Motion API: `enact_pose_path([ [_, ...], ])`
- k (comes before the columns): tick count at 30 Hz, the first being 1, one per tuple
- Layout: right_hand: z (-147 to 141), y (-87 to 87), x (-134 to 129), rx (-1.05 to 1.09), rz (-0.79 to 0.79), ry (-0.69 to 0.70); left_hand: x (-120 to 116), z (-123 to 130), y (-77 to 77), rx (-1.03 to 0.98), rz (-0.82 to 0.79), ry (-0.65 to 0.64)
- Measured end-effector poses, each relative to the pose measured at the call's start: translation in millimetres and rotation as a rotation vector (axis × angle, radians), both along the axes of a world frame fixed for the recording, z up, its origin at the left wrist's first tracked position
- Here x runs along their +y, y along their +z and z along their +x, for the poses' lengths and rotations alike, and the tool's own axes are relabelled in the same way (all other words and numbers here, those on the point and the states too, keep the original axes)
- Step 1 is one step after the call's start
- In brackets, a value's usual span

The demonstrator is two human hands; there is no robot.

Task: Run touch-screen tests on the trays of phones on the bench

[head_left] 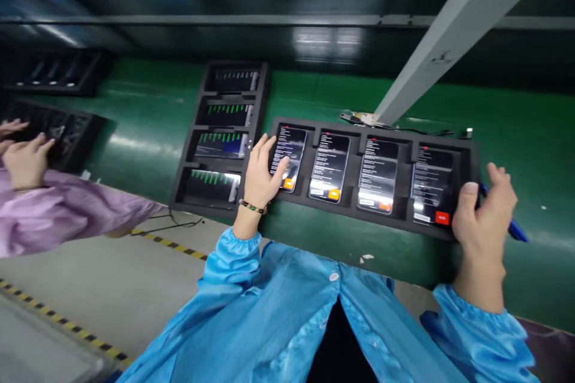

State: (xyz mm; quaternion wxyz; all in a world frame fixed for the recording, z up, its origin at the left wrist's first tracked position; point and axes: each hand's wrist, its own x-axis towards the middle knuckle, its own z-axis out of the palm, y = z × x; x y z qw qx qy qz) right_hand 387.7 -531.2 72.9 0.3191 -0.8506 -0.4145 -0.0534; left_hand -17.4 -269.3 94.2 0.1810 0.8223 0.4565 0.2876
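Note:
A black foam tray [353, 171] lies in front of me on the green bench, with several phones in its slots. Their lit screens show lines of text and a red or orange button at the bottom. My left hand [261, 175] grips the tray's left end, its thumb reaching over the leftmost phone [293, 146]. At the opposite end, my right hand [487, 212] holds the tray's edge with the thumb beside the rightmost phone [432, 182]. The right fingers stretch along the outer side. A blue pen [517, 231] lies partly hidden behind that hand.
Left of my tray, a second black tray [191, 160] holds several phones with green marks. Further left are more dark trays [96, 125] and another person's hands and pink sleeve [67, 209]. A grey post [417, 78] rises behind my tray, near a cable [424, 130].

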Motion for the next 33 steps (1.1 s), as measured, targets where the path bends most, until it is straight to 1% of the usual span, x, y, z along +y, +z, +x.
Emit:
enact_pose_path([
  [3, 2, -3.4, -2, -0.003, 0.014, -0.028, -4, -1, 2.7, -0.047, 0.041, 0.035],
  [8, 3, -5.0, -3, -0.033, 0.014, -0.042, -3, -2, 2.2, -0.084, 0.047, 0.062],
  [14, 0, 0.1, -2, -0.006, -0.013, -0.062, 0, -2, -0.1, -0.105, 0.030, 0.067],
  [17, -2, 2.6, -1, 0.003, -0.020, -0.080, 0, -1, -0.5, -0.082, 0.015, 0.078],
  [21, -1, 2.7, -1, 0.000, -0.025, -0.092, 0, -1, -1.1, -0.077, -0.018, 0.073],
  [27, -2, 3.7, -2, 0.042, -0.035, -0.117, 0, -1, -0.9, -0.104, -0.017, 0.068],
  [33, -10, 11.2, 1, 0.107, 0.033, -0.098, 3, -2, -0.5, -0.091, 0.012, 0.056],
])
